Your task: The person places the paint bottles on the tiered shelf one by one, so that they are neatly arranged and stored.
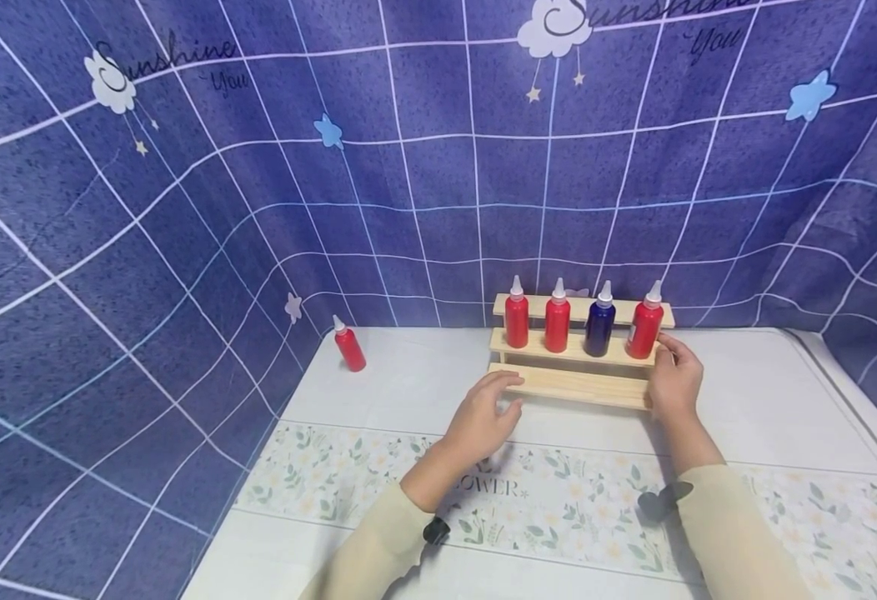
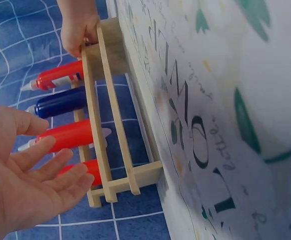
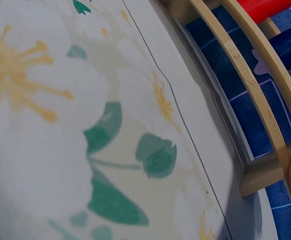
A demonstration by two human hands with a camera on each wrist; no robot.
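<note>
A stepped wooden rack stands on the table by the back curtain. On its middle tier are three red squeeze bottles and a dark blue squeeze bottle, all upright with whitish pointed nozzles. My right hand grips the rack's right end, fingers curled behind its side; the right wrist view catches only an edge of that hand. By the left end of the front tier is my left hand. Its fingers are spread and relaxed in the left wrist view, holding nothing.
Off to the left, another red squeeze bottle stands alone on the white table. A floral printed band crosses the tablecloth beneath my forearms. The blue grid-patterned curtain borders the table's back and left side.
</note>
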